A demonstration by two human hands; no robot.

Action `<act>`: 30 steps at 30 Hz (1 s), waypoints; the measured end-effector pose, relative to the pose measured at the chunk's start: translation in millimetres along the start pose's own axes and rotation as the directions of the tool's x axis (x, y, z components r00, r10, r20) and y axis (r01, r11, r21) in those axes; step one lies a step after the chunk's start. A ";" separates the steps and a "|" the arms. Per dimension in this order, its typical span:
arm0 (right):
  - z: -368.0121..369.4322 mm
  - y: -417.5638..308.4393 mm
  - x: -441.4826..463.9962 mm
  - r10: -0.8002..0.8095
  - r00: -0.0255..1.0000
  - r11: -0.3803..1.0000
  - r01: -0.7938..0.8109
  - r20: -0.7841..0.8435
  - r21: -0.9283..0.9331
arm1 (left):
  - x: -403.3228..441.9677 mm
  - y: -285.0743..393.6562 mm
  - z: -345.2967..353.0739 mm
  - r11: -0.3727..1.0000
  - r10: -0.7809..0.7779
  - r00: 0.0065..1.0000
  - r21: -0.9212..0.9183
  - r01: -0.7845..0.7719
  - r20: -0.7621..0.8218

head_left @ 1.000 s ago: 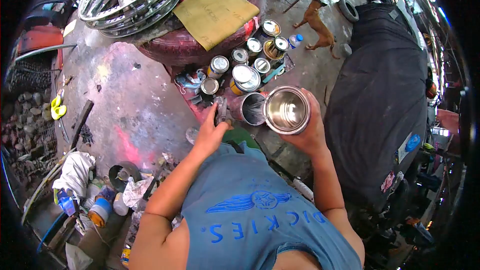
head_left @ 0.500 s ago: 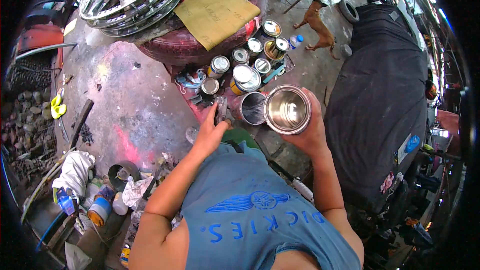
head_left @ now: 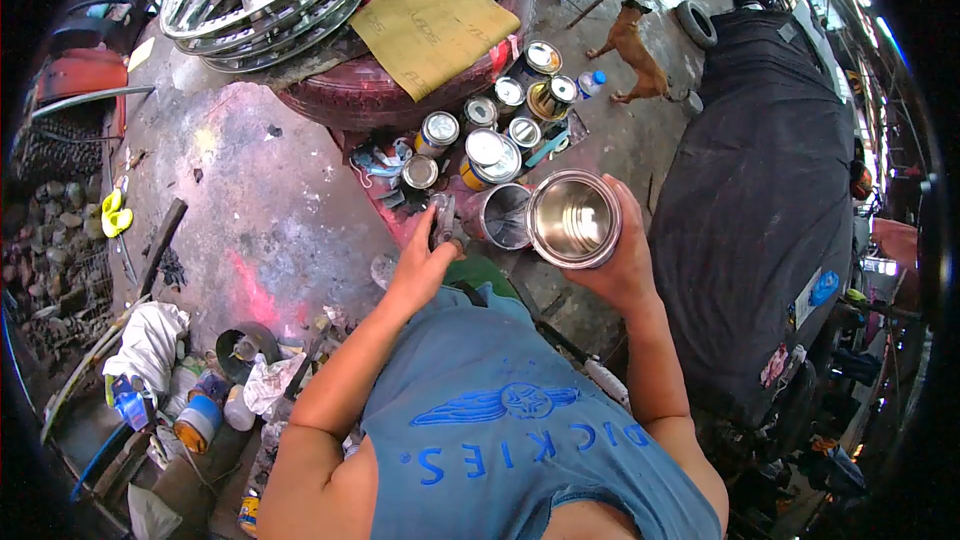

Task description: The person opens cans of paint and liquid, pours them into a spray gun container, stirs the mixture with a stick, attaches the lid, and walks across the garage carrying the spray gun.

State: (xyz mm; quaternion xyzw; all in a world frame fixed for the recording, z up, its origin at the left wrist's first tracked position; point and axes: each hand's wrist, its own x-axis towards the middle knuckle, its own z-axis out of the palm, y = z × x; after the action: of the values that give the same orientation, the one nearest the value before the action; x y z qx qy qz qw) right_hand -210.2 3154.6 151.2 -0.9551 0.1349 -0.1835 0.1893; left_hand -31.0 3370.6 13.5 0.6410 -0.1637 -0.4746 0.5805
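In the head view, at three o'clock, the right hand [head_left: 622, 255] is curled round a shiny can [head_left: 573, 222], its interior showing, just beside an open container [head_left: 503, 217]; at nine, the left hand [head_left: 421, 262] is closed around a metallic piece [head_left: 444, 216] (partly hidden, hard to name). Tins [head_left: 486, 149] stand toward twelve.

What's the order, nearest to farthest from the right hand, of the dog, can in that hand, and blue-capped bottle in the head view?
From the right hand:
1. Can: in its grip, open end up.
2. Blue-capped bottle: ahead, beside the paint tins.
3. Dog: beyond the bottle.
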 end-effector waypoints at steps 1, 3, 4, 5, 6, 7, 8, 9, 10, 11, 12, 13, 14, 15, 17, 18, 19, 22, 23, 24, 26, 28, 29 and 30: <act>-0.6 -0.6 0.4 0.000 1.000 1.000 0.000 0.002 -0.001 | 0.3 -0.1 0.0 1.000 0.021 1.000 0.013 -0.021 -0.006; -1.9 -1.4 1.2 -0.002 1.000 1.000 0.002 0.008 -0.004 | -4.4 11.2 0.6 0.999 -0.016 1.000 -0.029 0.016 0.006; -2.3 -1.7 1.3 -0.003 1.000 1.000 0.003 0.009 -0.006 | -6.6 17.1 0.8 0.998 -0.035 0.999 -0.050 0.036 0.013; -2.5 -2.0 1.6 -0.004 1.000 1.000 0.004 0.010 -0.008 | -5.9 15.2 0.4 0.999 -0.030 0.999 -0.041 0.031 0.013; -2.7 -2.2 1.9 -0.005 1.000 1.000 0.005 0.011 -0.009 | -4.8 13.4 -0.1 0.999 -0.025 1.000 -0.032 0.026 0.014; -2.6 -2.6 2.3 -0.009 1.000 1.000 0.009 0.008 -0.009 | -4.2 12.6 -0.4 1.000 -0.020 1.000 -0.023 0.020 0.015; -2.5 -2.9 3.0 -0.014 1.000 1.000 0.014 0.005 -0.010 | -4.6 12.6 -0.8 0.999 -0.027 0.999 -0.025 0.028 0.021; -2.5 -3.2 3.8 -0.019 1.000 1.000 0.019 0.002 -0.011 | -6.1 17.4 -1.4 0.999 -0.034 0.999 -0.028 0.035 0.027; -2.6 -3.3 4.1 -0.021 1.000 1.000 0.021 0.002 -0.012 | -7.0 19.9 -1.8 0.999 -0.041 0.999 -0.030 0.042 0.033; -2.7 -3.5 4.4 -0.023 1.000 1.000 0.023 0.001 -0.014 | -7.0 19.5 -1.9 0.999 -0.039 0.999 -0.035 0.040 0.030; -2.9 -3.6 4.6 -0.025 1.000 1.000 0.025 0.001 -0.016 | -6.8 18.7 -1.8 0.998 -0.037 0.999 -0.039 0.038 0.028; -3.0 -3.8 4.8 -0.024 1.000 1.000 0.024 0.003 -0.014 | -6.5 18.0 -1.7 0.998 -0.035 0.999 -0.044 0.037 0.026; -3.2 -4.0 5.0 -0.022 1.000 1.000 0.022 0.007 -0.013 | -6.2 17.6 -1.8 0.998 -0.038 0.999 -0.043 0.039 0.026; -3.3 -4.2 5.4 -0.021 1.000 1.000 0.021 0.010 -0.012 | -5.8 17.3 -2.2 0.998 -0.041 0.999 -0.042 0.042 0.027; -3.6 -4.7 5.7 -0.011 1.000 1.000 0.011 0.016 -0.018 | -5.0 16.4 -2.6 0.998 -0.039 0.999 -0.045 0.040 0.027; -3.6 -4.9 6.1 -0.006 1.000 1.000 0.006 0.020 -0.021 | -4.4 15.6 -2.7 0.998 -0.034 0.999 -0.050 0.036 0.028; -3.6 -5.0 6.5 -0.007 1.000 1.000 0.008 0.019 -0.021 | -3.8 14.6 -2.8 0.998 -0.030 0.999 -0.056 0.031 0.028; -3.5 -5.8 7.9 -0.009 1.000 1.000 0.010 0.021 -0.019 | -1.7 10.7 -4.0 0.999 -0.016 1.000 -0.044 0.017 0.025; -3.7 -5.9 8.3 -0.008 1.000 1.000 0.008 0.023 -0.017 | -1.6 10.6 -4.4 0.999 -0.023 0.999 -0.042 0.024 0.025; -3.7 -5.9 8.6 -0.006 1.000 1.000 0.006 0.025 -0.015 | -1.8 11.8 -4.7 0.999 -0.030 0.999 -0.040 0.031 0.024; -1.9 -3.9 8.1 -0.013 1.000 1.000 0.013 0.018 -0.012 | -1.5 12.6 -4.7 0.998 -0.036 0.999 -0.042 0.037 0.023; -0.9 -3.2 8.7 -0.018 1.000 1.000 0.019 0.013 -0.014 | -0.4 12.4 -4.4 0.998 -0.034 0.999 -0.052 0.035 0.021; -0.5 -3.4 9.4 -0.021 1.000 1.000 0.021 0.011 -0.018 | -0.2 12.3 -4.4 0.998 -0.033 0.999 -0.057 0.034 0.020; -0.4 -3.5 9.8 -0.023 1.000 1.000 0.023 0.009 -0.021 | -0.1 12.0 -4.4 0.997 -0.033 0.999 -0.062 0.034 0.019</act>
State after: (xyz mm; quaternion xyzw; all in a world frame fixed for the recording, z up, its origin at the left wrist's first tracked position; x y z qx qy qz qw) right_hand -200.8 3154.4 155.9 -0.9594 0.1250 -0.1800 0.1775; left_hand -23.4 3369.9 23.8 0.6211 -0.1432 -0.4950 0.5905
